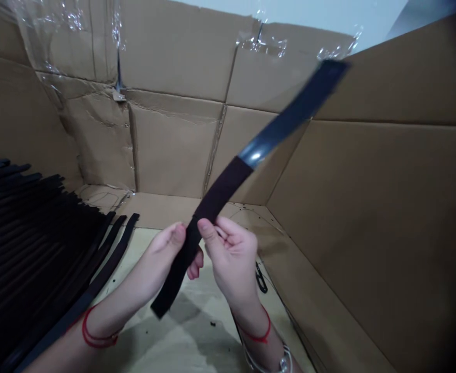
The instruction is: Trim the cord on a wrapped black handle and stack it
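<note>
Between left hand (161, 248) and right hand (231, 254), pinched in each grip, a black strap (216, 194), matte below, glossy above.

The strap (228, 186) is a very dark maroon, nearly black, along its lower half and glossy blue-black toward its upper end. The pile of straps (26, 243) is black. The cardboard (367, 207) is plain tan with darker creases, and the clear tape (262, 44) shines silvery. Thin red cords (98, 331) circle the left wrist (111, 311) and the right wrist (247, 311), beside a silver bangle (284, 362).
</note>
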A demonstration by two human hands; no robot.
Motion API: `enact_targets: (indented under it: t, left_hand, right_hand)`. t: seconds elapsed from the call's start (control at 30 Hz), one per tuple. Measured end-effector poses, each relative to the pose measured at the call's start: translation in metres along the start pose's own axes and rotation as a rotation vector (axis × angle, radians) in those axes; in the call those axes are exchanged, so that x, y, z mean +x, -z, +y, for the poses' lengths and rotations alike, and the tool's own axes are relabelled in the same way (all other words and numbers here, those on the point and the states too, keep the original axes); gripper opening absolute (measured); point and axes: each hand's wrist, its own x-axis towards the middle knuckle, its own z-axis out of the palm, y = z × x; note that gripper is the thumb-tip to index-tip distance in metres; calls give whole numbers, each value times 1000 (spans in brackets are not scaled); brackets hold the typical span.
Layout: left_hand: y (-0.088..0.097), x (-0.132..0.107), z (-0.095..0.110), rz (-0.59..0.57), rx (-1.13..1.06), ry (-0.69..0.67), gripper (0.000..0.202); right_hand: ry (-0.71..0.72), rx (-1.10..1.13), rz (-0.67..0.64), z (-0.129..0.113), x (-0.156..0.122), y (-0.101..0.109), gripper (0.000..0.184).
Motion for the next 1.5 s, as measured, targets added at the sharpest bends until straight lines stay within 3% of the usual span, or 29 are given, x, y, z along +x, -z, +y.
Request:
enact_targets:
  t: [0.07, 0.13, 0.23, 0.3, 0.37, 0.43, 0.47, 0.53, 0.63, 0.73, 0.8, 0.93, 0.97, 1.0, 1.1, 1.13, 1.2, 1.3, 1.4, 1.5]
  left_hand:
    - [2, -3, 3, 17, 10, 38, 46]
    - [7, -8, 8, -23, -47, 160, 46]
    - [13, -13, 12, -255, -165, 364, 55]
    - [14, -15, 13, -261, -49, 283, 60]
    - [14, -15, 13, -99, 188, 90, 53]
    - [13, -15, 14, 5, 304, -12, 41]
    - [12, -15, 14, -21, 270, 5, 40]
    - [13, -13, 14, -193, 73, 114, 46]
    - [17, -9, 12, -398, -174, 235, 55]
    - [27, -7, 14, -352, -185, 246, 56]
    - [34, -8, 17, -358, -239, 323, 57]
    - [41, -12, 24, -686, -431, 503, 72]
    - [40, -14, 26, -665, -386, 474, 74]
    - [37, -16, 28, -559, -294, 409, 75]
    - [22, -23, 30, 15, 101, 60, 64]
    - [16, -26, 30, 136, 222, -48, 56]
    - [6, -31, 30, 181, 308, -113, 46]
    - [2, -36, 30, -40, 71, 59, 44]
    - [11, -35, 29, -246, -237, 218, 45]
    - [23, -30, 28, -579, -396, 284, 54]
  right_hand:
    - [34, -14, 25, -3, 0, 4, 33]
    - [-29, 34, -97, -4, 0, 8, 42]
    - [-133, 135, -240, -5, -1, 7, 45]
    - [-114, 121, -152, -5, -1, 3, 41]
    - [-67, 98, -57, -6, -1, 1, 38]
    - [-69, 92, -84, -8, -1, 2, 35]
    - [-77, 97, -133, -9, -1, 3, 35]
    - [-96, 99, -208, -10, 0, 5, 33]
    - [-82, 72, -175, -9, 0, 5, 31]
    - [-63, -9, -179, -9, 2, 2, 31]
    - [-42, -33, -272, -12, 4, 0, 34]
    - [0, -19, -381, -23, 1, -9, 40]
    - [5, -30, -360, -24, -1, -14, 40]
    - [10, -40, -324, -24, -4, -19, 39]
    - [45, -72, -163, -21, -10, -33, 35]
    - [72, -81, -110, -20, -11, -35, 35]
    - [97, -81, -79, -18, -12, -34, 35]
    - [-30, 39, -230, -18, -11, -24, 29]
    - [-131, 180, -329, -18, -10, -14, 31]
    - [-123, 263, -409, -18, -10, -12, 27]
